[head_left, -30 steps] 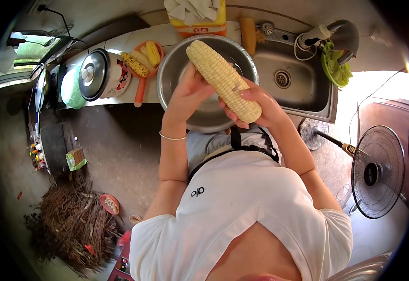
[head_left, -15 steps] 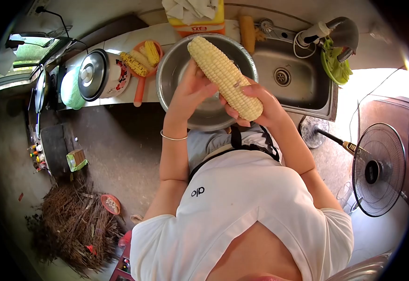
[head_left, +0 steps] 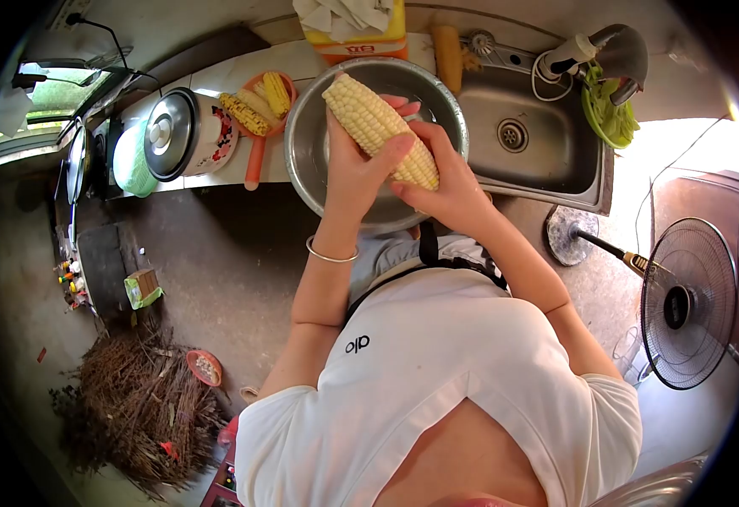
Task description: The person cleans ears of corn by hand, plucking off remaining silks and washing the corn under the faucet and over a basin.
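Note:
A husked, pale yellow ear of corn [head_left: 378,122] is held in both my hands above a metal basin [head_left: 303,160]. My left hand [head_left: 361,165] is wrapped round its middle from the left, thumb across the kernels. At the lower end, my right hand [head_left: 441,173] grips it, fingers behind and thumb in front. The cob slants from upper left to lower right. Beneath my hands, much of the basin's inside is hidden.
To the left, an orange colander [head_left: 255,160] holds several corn pieces beside a lidded pot [head_left: 175,135]. A steel sink [head_left: 547,160] adjoins the basin on the right, with leafy greens [head_left: 610,118] in a green basket. A standing fan [head_left: 689,304] is at the right.
The corn has moved slightly left and down. My left hand has shifted further along it, its thumb now over the front, and my right hand has moved inward and up.

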